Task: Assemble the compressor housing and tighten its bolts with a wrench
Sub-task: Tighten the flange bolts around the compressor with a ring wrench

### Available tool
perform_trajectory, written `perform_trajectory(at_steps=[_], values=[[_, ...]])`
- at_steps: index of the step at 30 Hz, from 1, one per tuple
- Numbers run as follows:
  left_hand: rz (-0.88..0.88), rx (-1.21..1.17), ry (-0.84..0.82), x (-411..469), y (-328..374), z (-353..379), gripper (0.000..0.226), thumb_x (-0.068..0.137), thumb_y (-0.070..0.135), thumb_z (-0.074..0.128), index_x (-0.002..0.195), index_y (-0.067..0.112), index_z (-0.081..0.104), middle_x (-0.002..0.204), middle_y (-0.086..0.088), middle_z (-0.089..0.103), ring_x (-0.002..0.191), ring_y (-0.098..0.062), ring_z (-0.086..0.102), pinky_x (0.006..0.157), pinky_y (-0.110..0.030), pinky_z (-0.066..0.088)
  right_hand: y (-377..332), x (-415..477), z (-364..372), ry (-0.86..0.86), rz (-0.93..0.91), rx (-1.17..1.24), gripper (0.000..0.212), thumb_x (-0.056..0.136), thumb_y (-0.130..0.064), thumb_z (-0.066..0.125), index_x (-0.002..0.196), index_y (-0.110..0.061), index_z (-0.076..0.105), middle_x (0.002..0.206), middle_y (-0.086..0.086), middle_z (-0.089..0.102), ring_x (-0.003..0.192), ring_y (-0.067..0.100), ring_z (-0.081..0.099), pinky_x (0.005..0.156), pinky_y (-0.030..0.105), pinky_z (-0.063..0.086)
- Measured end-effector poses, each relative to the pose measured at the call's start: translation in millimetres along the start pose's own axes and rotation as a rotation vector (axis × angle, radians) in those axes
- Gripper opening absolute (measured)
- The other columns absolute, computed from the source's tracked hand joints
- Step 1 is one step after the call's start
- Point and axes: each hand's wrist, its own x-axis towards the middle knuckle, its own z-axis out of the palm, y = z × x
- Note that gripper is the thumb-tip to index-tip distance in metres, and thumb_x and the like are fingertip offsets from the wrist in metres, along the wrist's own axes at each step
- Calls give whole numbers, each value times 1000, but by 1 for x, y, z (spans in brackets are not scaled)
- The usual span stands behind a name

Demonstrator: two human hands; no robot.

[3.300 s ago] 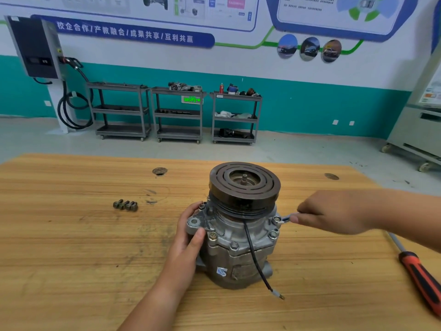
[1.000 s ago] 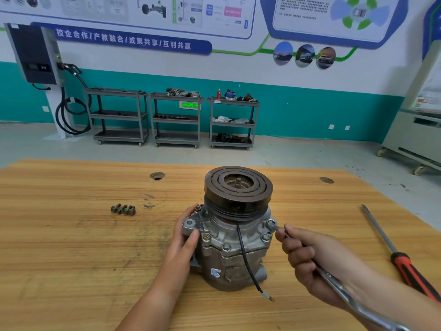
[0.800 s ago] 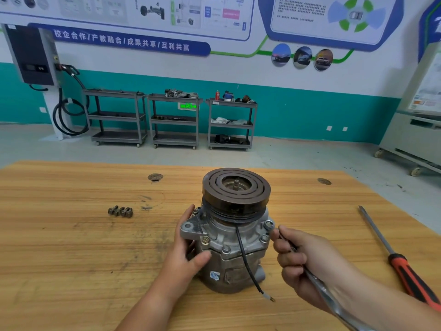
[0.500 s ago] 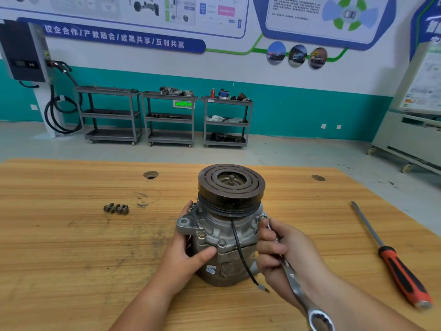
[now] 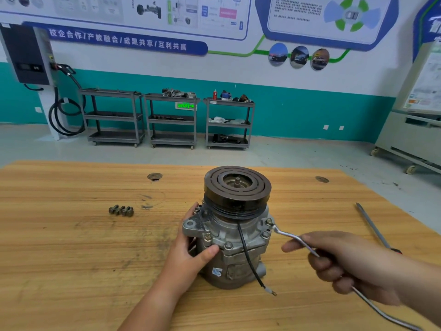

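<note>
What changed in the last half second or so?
The right hand, gripping the wrench, swung outward to the right, away from the compressor; the wrench's end stays at the right flange bolt. The left hand still steadies it; loose bolts and screwdriver lie unmoved.

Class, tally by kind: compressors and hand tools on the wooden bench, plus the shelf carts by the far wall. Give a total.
Grey metal compressor with black pulley: 1
Hand tools, silver metal wrench and long-shafted screwdriver: 2
Grey three-shelf metal carts: 3
Total: 6
</note>
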Motion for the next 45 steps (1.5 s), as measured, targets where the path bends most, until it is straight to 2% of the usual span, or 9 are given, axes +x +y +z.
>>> perform_trajectory(at_steps=[4,9,13,18,28,32,35,38,45], values=[[21,16,13,0,-1,0,96,52,66,75,135,40,35,122,39,53,115,14,50,82,-1,41,-15,11,-31,52,-302,-609,23,98,-20,45,90,-18,67,55,-8,42,49,7,36,48,21,33],[23,14,39,1,0,0,103,47,77,75,135,41,37,125,33,55,116,9,52,85,-5,42,-41,29,-57,-86,-452,-1221,31,82,-62,26,90,-52,55,73,-4,55,67,10,49,67,27,42],[9,-1,32,0,1,0,103,46,75,78,134,40,38,123,31,57,115,6,54,83,-6,44,-51,50,-72,87,-676,-1578,52,73,-74,5,74,-41,45,64,-9,52,63,6,50,63,29,43],[23,15,29,-1,7,1,101,48,76,75,133,36,38,121,37,55,112,13,52,81,-2,42,-54,75,-64,40,-764,-1708,49,73,-74,3,66,-34,31,61,-9,44,55,5,40,50,20,27],[-51,33,-17,-1,10,-2,115,42,79,76,138,31,34,121,39,54,115,15,50,82,-2,41,-65,97,-54,-104,-872,-1727,49,80,-72,10,78,-32,39,71,-11,47,68,8,46,68,27,39],[-93,142,-61,1,8,-2,141,29,75,78,145,9,33,119,17,62,113,12,52,85,-3,42,-55,92,-54,-48,-865,-1734,49,77,-73,5,79,-34,35,70,-11,44,68,9,45,69,30,42],[-110,212,-57,2,7,-2,118,37,61,75,135,4,45,114,12,64,111,6,57,82,-3,43,-48,89,-51,20,-815,-1720,51,73,-75,2,75,-33,32,66,-10,41,61,8,40,64,30,41],[-121,255,-88,3,11,-2,123,37,53,77,139,-4,39,125,1,63,119,-5,56,103,-28,44,-48,87,-48,43,-729,-1740,50,73,-73,7,75,-32,35,66,-9,43,58,6,39,61,29,38],[-134,258,-67,2,11,2,96,35,54,79,121,18,56,113,4,68,110,-7,61,99,-39,48,-39,74,-36,167,-602,-1736,53,68,-74,5,67,-31,36,63,-9,45,56,4,41,49,21,31]])
